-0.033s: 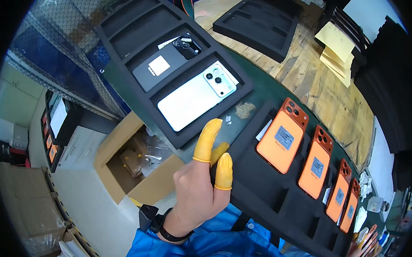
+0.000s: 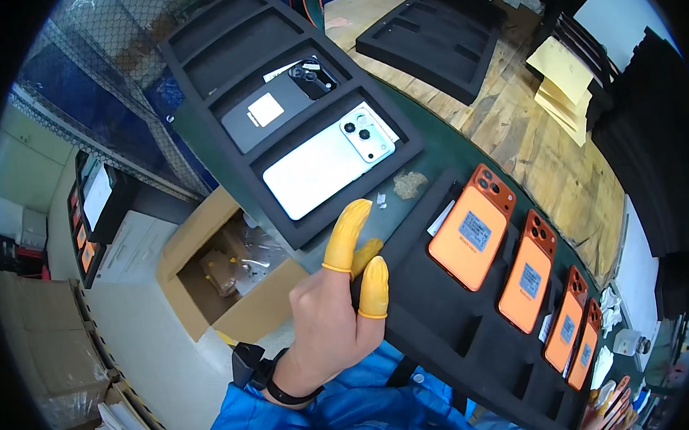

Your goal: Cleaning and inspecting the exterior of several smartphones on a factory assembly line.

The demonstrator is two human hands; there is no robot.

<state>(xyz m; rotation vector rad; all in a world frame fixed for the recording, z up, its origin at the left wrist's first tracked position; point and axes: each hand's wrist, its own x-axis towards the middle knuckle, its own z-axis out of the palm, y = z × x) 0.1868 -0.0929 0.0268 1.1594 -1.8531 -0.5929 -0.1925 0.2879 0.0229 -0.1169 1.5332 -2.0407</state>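
Plainly, three yellow rubber finger covers (image 2: 348, 234) show on the left hand (image 2: 330, 313), back of the hand upward, with one black wristband (image 2: 251, 365) and one blue sleeve (image 2: 254, 422) below it. Its index finger reaches out while the thumb stands apart from it, and both are at the near left edge of a black foam tray (image 2: 435, 311); whether they pinch that edge I cannot tell.

Four orange phones (image 2: 460, 259) lie in this tray, in one row running toward the lower right, all with their backs up, each bearing one grey-blue label.

Just beyond the hand, a second black foam tray with four compartments (image 2: 235, 53) lies on the dark green tabletop (image 2: 430, 136). Two of its compartments hold phones, one apiece: a pale blue phone (image 2: 311, 174) in the nearest, then a dark grey phone (image 2: 239, 127) with one white square sticker. A third black foam tray (image 2: 429, 47) rests on the wooden tabletop (image 2: 504, 136) farther off.

One open brown cardboard box (image 2: 268, 308) stands left of the hand, with clear plastic inside. At the lower right rim, one small blurred hand (image 2: 608, 411) shows; whose it is, and what its grip is, I cannot tell.
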